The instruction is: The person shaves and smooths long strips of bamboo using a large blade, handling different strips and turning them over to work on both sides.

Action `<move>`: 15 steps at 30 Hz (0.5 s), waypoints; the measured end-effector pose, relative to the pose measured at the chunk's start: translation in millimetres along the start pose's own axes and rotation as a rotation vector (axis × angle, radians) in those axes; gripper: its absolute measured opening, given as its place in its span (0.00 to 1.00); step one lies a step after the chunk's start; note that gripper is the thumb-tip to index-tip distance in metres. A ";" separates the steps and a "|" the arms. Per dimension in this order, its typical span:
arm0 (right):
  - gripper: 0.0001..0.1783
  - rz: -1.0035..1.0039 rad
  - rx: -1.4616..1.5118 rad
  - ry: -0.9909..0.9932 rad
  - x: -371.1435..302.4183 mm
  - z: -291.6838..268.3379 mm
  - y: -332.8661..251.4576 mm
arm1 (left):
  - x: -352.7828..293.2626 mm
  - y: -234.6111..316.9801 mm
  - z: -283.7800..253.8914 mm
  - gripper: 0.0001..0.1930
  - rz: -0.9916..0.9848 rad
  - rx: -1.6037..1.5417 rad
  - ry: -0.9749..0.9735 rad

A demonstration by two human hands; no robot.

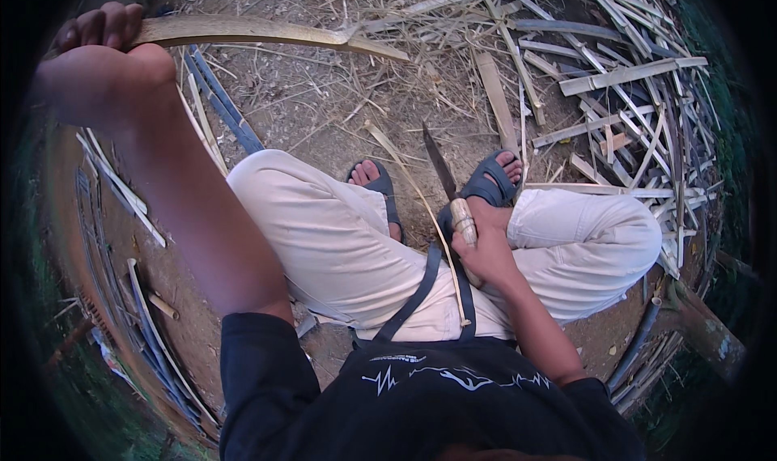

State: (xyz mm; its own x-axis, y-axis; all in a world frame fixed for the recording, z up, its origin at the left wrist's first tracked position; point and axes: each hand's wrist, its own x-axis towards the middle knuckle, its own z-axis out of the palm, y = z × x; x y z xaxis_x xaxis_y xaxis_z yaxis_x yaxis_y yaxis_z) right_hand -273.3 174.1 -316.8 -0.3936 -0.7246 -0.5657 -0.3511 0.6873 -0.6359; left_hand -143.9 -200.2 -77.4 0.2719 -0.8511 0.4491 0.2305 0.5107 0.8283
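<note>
At the far left, my left hand (105, 44) is raised and closed around one end of a long bamboo strip (243, 30). The strip reaches right, over the ground, and near its far end a thinner length (453, 1) seems to branch off; whether they are joined I cannot tell. My right hand (488, 256) grips the pale handle of a knife (441, 163) beside my right ankle. Its dark blade points away from me, toward the ground between my feet. A thin bamboo sliver (417, 187) slants between my legs, beside the knife, down to my lap.
A big heap of split bamboo (639, 89) covers the ground at the right. More strips (218, 105) lie beyond my left knee, and long dark pieces (162, 364) rest at the lower left. Shavings litter the dirt ahead. A dark strap (417, 295) crosses my lap.
</note>
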 end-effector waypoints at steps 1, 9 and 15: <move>0.25 0.023 -0.031 -0.035 -4.1 -1.1 3.8 | 0.7 -4.2 -2.3 0.18 -0.009 -0.021 -0.019; 0.39 0.025 -0.179 -0.097 -21.9 -14.7 -12.4 | 2.9 2.9 -7.9 0.26 -0.026 -0.063 -0.040; 0.66 0.182 -0.193 -0.163 39.2 -27.2 -28.0 | -8.3 9.3 2.9 0.27 -0.040 -0.056 0.009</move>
State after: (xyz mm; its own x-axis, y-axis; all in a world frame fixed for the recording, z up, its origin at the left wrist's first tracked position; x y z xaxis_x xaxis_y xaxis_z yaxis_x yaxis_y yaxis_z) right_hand -302.0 127.8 -306.8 -0.3292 -0.5767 -0.7476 -0.4481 0.7924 -0.4139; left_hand -146.7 -188.8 -72.4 0.2695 -0.8700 0.4129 0.2932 0.4825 0.8253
